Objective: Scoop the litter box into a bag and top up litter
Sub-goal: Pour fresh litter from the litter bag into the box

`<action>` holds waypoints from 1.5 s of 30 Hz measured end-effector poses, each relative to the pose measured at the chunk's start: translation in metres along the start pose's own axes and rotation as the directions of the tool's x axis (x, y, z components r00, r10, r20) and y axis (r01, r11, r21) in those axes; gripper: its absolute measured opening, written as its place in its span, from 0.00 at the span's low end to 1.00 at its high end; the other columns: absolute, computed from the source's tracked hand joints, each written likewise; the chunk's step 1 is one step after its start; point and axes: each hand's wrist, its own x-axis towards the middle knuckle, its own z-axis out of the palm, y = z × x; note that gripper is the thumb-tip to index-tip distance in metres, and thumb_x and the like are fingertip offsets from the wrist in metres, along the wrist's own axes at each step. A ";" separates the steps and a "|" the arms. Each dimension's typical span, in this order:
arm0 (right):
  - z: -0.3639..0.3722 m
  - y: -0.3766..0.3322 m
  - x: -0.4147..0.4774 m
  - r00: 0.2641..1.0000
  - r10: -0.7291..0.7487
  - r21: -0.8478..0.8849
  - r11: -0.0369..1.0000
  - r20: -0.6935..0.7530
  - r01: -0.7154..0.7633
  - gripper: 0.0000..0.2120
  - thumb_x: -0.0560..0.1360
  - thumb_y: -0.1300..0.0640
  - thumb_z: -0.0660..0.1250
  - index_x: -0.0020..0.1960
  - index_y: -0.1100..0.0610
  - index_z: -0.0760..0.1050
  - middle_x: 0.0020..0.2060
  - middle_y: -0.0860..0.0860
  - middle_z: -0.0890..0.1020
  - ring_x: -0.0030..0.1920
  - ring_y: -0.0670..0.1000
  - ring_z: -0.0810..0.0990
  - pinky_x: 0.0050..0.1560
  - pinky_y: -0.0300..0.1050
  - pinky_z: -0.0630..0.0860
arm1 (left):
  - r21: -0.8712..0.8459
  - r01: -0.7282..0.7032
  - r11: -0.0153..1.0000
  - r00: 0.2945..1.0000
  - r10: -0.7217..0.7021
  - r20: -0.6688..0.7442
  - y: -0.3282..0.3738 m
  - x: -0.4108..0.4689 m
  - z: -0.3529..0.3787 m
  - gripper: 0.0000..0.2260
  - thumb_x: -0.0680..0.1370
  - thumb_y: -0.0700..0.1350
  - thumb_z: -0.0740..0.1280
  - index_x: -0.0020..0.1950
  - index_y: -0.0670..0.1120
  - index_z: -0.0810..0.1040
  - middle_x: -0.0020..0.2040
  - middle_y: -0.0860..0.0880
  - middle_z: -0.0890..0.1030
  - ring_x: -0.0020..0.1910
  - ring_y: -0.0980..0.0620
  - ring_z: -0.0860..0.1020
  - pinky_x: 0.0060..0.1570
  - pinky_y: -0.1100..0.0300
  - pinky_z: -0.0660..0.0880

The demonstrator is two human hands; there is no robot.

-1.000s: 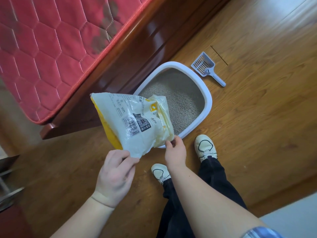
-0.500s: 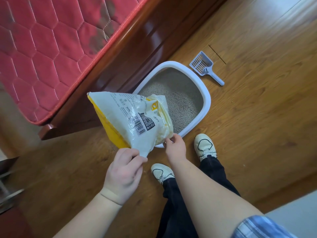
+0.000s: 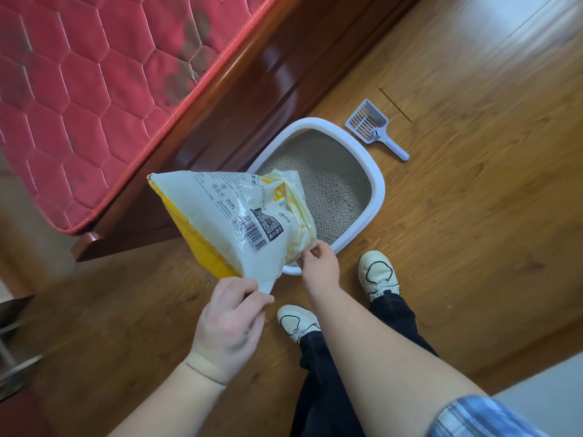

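Yellow-white litter bag (image 3: 233,222) | corner pinched, left fingers (image 3: 249,294) | mouth (crumpled) gripped, right fingers (image 3: 310,255)

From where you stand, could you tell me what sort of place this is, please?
Most likely a bedroom at home: a red quilted mattress on a dark wooden bed frame, a wood-plank floor, and a cat's litter box set beside the bed.

Blue plaid sleeve (image 3: 473,417), dark trousers (image 3: 325,380), white shoes (image 3: 378,272) with black outline markings.
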 end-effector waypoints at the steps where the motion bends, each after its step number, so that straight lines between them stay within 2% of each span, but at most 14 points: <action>1: 0.000 0.000 0.002 1.000 0.002 0.019 1.000 -0.003 -0.002 0.09 0.75 0.60 0.63 0.47 0.48 0.79 0.42 0.46 0.85 0.47 0.50 0.85 0.58 0.56 0.80 | -0.002 0.006 1.000 1.000 -0.006 -0.004 -0.001 0.000 0.000 0.11 0.72 0.34 0.67 0.50 0.47 0.78 0.46 0.51 0.72 0.44 0.45 0.73 0.44 0.57 0.71; 4: -0.002 -0.001 0.005 1.000 -0.017 0.034 0.999 0.001 0.017 0.10 0.76 0.61 0.63 0.48 0.48 0.79 0.44 0.47 0.85 0.48 0.49 0.85 0.58 0.56 0.80 | -0.012 0.005 1.000 1.000 -0.005 -0.004 -0.002 -0.001 0.000 0.08 0.73 0.35 0.65 0.49 0.46 0.79 0.46 0.51 0.72 0.44 0.45 0.73 0.44 0.57 0.71; 8: -0.003 -0.001 0.007 0.999 -0.034 0.037 0.999 0.003 0.034 0.10 0.76 0.60 0.63 0.45 0.46 0.79 0.42 0.47 0.85 0.49 0.52 0.85 0.58 0.58 0.80 | -0.020 -0.049 0.999 0.999 0.049 0.013 0.003 0.002 0.001 0.08 0.75 0.37 0.64 0.50 0.48 0.76 0.46 0.51 0.71 0.43 0.45 0.73 0.38 0.53 0.72; 14: 0.004 -0.006 0.009 0.999 -0.024 0.059 0.998 0.023 0.023 0.09 0.77 0.60 0.62 0.50 0.49 0.79 0.44 0.48 0.86 0.48 0.49 0.85 0.58 0.56 0.81 | -0.046 -0.053 0.998 0.999 0.053 0.000 0.001 0.010 -0.001 0.08 0.75 0.36 0.64 0.49 0.47 0.76 0.46 0.51 0.72 0.43 0.44 0.73 0.40 0.53 0.72; 21: 0.002 -0.003 0.012 0.999 -0.044 0.032 0.999 0.009 0.044 0.10 0.76 0.60 0.62 0.49 0.48 0.79 0.45 0.47 0.86 0.49 0.50 0.85 0.58 0.57 0.80 | -0.056 -0.039 0.998 0.999 0.039 -0.002 -0.002 0.010 0.000 0.13 0.71 0.32 0.69 0.48 0.48 0.75 0.46 0.51 0.72 0.43 0.45 0.73 0.39 0.53 0.72; 25: 0.004 -0.006 0.011 0.999 -0.049 0.010 0.999 -0.011 0.049 0.13 0.77 0.64 0.61 0.46 0.47 0.78 0.43 0.47 0.85 0.48 0.49 0.85 0.57 0.56 0.81 | -0.073 -0.014 0.997 1.000 0.013 -0.007 -0.003 0.012 0.003 0.09 0.73 0.35 0.66 0.48 0.48 0.75 0.46 0.51 0.72 0.44 0.45 0.73 0.40 0.53 0.72; 31: 0.002 -0.014 0.010 0.998 -0.065 0.022 0.998 -0.013 0.065 0.12 0.79 0.66 0.61 0.49 0.50 0.77 0.47 0.50 0.84 0.49 0.46 0.84 0.58 0.51 0.81 | -0.085 0.003 0.996 1.000 -0.004 -0.011 -0.007 0.014 0.004 0.07 0.75 0.37 0.65 0.48 0.49 0.75 0.46 0.51 0.72 0.44 0.45 0.73 0.41 0.54 0.72; 35: 0.001 -0.017 0.009 0.995 -0.096 -0.002 0.995 -0.012 0.096 0.10 0.79 0.66 0.62 0.53 0.56 0.78 0.49 0.51 0.84 0.49 0.46 0.84 0.58 0.49 0.81 | -0.089 0.021 0.996 1.000 -0.023 -0.011 -0.011 0.011 0.005 0.06 0.75 0.38 0.64 0.48 0.49 0.75 0.46 0.51 0.72 0.44 0.45 0.73 0.41 0.54 0.72; 37: 0.004 -0.018 0.009 0.996 -0.089 -0.038 0.995 -0.012 0.089 0.10 0.79 0.63 0.63 0.52 0.51 0.79 0.46 0.47 0.84 0.48 0.47 0.84 0.58 0.52 0.81 | -0.082 0.054 0.995 0.999 -0.054 0.001 -0.014 0.007 0.005 0.06 0.75 0.40 0.64 0.48 0.50 0.75 0.45 0.51 0.72 0.45 0.46 0.73 0.41 0.55 0.72; 40: 0.008 -0.020 0.007 0.996 -0.091 -0.108 0.990 -0.018 0.089 0.11 0.76 0.61 0.63 0.46 0.44 0.77 0.40 0.44 0.84 0.49 0.54 0.84 0.57 0.56 0.80 | -0.061 0.144 0.988 0.990 -0.144 0.010 -0.022 0.000 0.005 0.06 0.74 0.41 0.64 0.47 0.52 0.75 0.44 0.51 0.73 0.45 0.47 0.72 0.42 0.56 0.72; 45: 0.014 -0.021 0.000 0.987 -0.163 -0.264 0.952 -0.012 0.154 0.10 0.77 0.60 0.63 0.47 0.45 0.75 0.43 0.45 0.83 0.47 0.49 0.83 0.49 0.47 0.78 | -0.006 0.297 0.955 0.954 -0.297 -0.040 -0.050 -0.013 0.006 0.08 0.74 0.42 0.63 0.45 0.44 0.81 0.44 0.50 0.72 0.45 0.46 0.72 0.47 0.61 0.69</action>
